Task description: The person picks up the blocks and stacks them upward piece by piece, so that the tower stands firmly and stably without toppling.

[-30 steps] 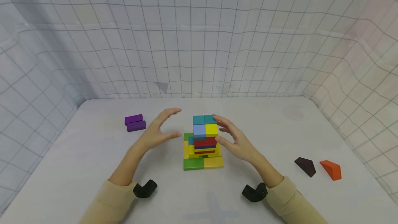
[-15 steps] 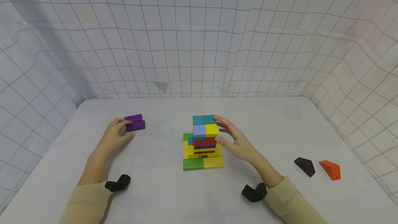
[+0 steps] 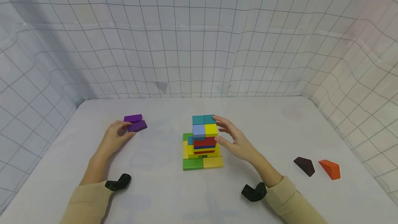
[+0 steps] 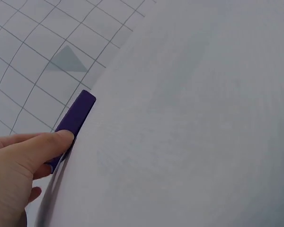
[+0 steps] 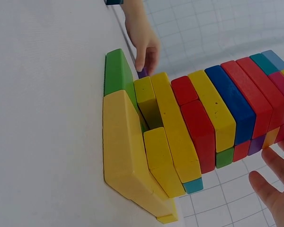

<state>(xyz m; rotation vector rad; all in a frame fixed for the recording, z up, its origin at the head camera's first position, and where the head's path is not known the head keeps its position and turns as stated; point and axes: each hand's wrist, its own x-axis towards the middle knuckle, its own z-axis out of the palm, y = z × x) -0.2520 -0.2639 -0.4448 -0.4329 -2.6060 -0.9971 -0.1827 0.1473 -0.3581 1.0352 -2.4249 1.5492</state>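
Observation:
My left hand point(image 3: 112, 138) pinches the nearer of two purple blocks point(image 3: 138, 126) between thumb and fingers at its left end. In the left wrist view the thumb lies across that purple block point(image 4: 78, 112). The other purple block point(image 3: 133, 117) lies just behind it. Mid-table stands a tower of coloured wooden blocks point(image 3: 204, 141), on a green and yellow base point(image 3: 193, 164). Loosely curved beside the tower's right side is my right hand point(image 3: 235, 142), fingertips right at its upper layers. In the right wrist view the tower's yellow, red and blue layers point(image 5: 229, 101) show from the side.
A dark brown block point(image 3: 305, 166) and an orange block point(image 3: 331, 169), both angular, lie at the right of the white table point(image 3: 168, 196). Grid-patterned curtains point(image 3: 199, 44) rise behind and at both sides. A black device point(image 3: 119, 182) sits at each wrist.
My left hand has moved left from beside the tower to the purple blocks and gripped the nearer one, whose right end has swung slightly away. The right hand stays by the tower.

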